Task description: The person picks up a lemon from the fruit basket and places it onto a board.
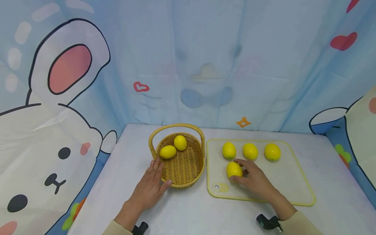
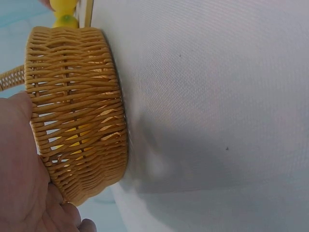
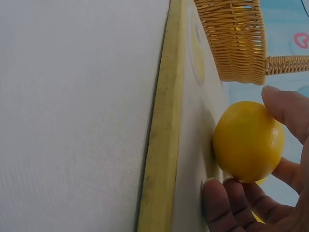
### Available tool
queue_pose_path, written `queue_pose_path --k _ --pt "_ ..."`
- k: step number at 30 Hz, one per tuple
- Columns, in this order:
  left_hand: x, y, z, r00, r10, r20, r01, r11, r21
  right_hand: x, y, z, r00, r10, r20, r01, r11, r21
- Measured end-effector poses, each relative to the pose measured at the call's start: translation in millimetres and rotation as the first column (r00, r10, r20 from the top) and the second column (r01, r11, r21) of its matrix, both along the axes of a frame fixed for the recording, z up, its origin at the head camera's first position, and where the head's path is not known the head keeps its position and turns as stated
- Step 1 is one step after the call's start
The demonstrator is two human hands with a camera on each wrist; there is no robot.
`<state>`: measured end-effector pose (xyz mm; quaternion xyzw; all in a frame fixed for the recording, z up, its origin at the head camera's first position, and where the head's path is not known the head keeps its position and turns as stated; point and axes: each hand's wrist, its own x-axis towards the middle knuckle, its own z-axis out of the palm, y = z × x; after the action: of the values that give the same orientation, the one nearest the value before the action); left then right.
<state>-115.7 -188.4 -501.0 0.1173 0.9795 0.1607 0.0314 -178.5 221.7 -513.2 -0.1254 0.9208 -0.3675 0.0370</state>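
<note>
A wicker basket with a tall handle stands on the table, two lemons lying in its far left part. My left hand rests against the basket's near left rim with its fingers extended. In the left wrist view, that hand lies along the rim of the woven wall. Over the left part of a white cutting board, my right hand holds a lemon between thumb and fingers. The right wrist view shows this lemon close to the board's surface.
Three more lemons lie in a row along the board's far side. The board has a yellow edge and a hanging hole at its near left corner. A printed blue curtain hangs behind the white table.
</note>
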Motion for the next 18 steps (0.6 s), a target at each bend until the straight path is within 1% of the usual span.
queue_pose_path --k 18 --pt "-0.5 1.0 1.0 1.000 -0.004 -0.001 0.004 1.000 -0.006 0.8 6.8 0.0 1.000 -0.021 -0.004 0.021 0.999 0.046"
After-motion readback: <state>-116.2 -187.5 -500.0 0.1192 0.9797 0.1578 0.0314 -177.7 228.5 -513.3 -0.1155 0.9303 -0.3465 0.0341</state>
